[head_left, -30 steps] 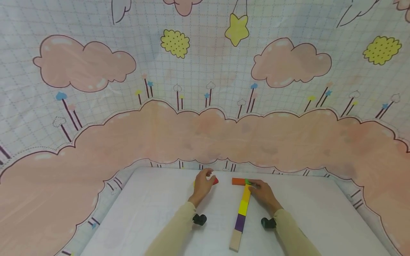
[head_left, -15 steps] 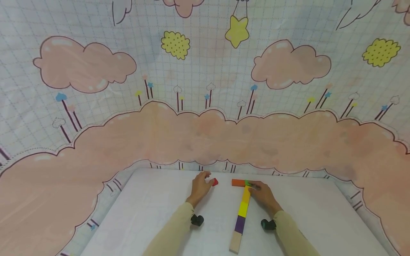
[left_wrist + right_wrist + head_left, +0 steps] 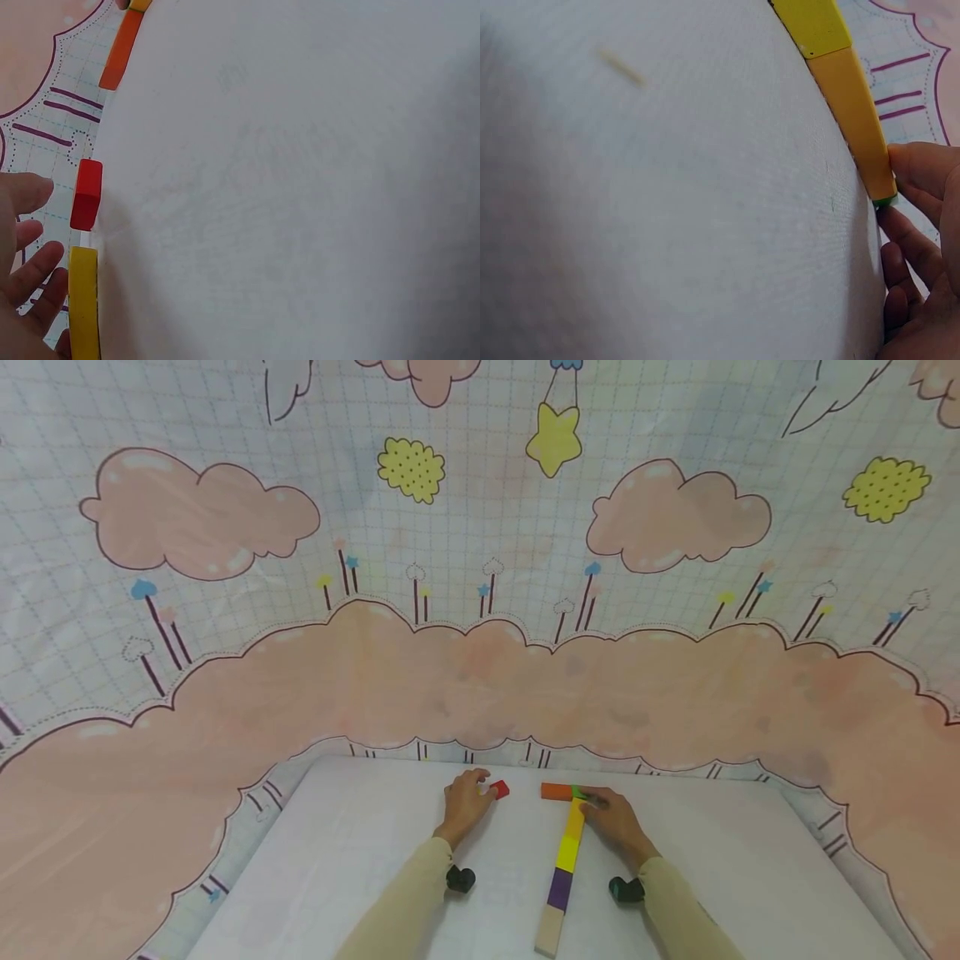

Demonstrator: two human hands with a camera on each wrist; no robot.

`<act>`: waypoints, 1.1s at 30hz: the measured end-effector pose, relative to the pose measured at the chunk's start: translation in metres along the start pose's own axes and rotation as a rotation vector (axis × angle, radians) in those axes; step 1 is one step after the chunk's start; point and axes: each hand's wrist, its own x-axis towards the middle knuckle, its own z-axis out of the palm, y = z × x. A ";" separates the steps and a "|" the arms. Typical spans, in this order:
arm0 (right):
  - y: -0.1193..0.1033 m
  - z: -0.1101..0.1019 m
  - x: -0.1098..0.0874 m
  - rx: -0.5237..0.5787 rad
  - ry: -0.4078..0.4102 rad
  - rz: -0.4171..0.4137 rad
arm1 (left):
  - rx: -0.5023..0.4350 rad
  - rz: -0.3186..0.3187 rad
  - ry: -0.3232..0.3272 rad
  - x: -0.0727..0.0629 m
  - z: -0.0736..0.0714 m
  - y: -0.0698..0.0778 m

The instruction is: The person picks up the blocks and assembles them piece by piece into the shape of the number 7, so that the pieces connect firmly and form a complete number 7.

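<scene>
In the head view, a row of blocks runs away from me: plain wood (image 3: 550, 932), purple (image 3: 559, 890), yellow (image 3: 567, 852) and light orange (image 3: 574, 817). Across its far end lie an orange block (image 3: 557, 792) and a small green block (image 3: 577, 792). My right hand (image 3: 618, 822) pinches at the green block, its thumb against the light orange one; fingers partly cover the green. Beside the red block (image 3: 500, 790) is my left hand (image 3: 461, 810), fingers spread. The left wrist view shows a longer yellow block (image 3: 84, 300) by those fingers, with the red block (image 3: 88, 193) apart from them.
The white table (image 3: 315, 877) ends at the back against a patterned cloth (image 3: 480, 685) with clouds and stars. A dark wrist camera (image 3: 461, 880) sits at the left cuff, another (image 3: 627, 889) at the right.
My left hand has shifted slightly left and toward me, showing more of the red block. The right hand stays at the green block. The head view has tilted up a little.
</scene>
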 end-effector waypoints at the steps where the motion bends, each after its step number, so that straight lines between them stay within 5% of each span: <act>1: 0.000 0.000 0.000 -0.002 0.001 -0.001 | 0.003 -0.001 -0.003 0.000 0.000 0.000; 11: 0.001 -0.001 0.002 -0.033 0.005 -0.049 | 0.051 -0.003 -0.008 0.001 0.006 -0.003; 33: -0.001 0.000 -0.001 -0.020 0.007 -0.001 | 0.067 -0.015 0.018 0.002 0.016 -0.007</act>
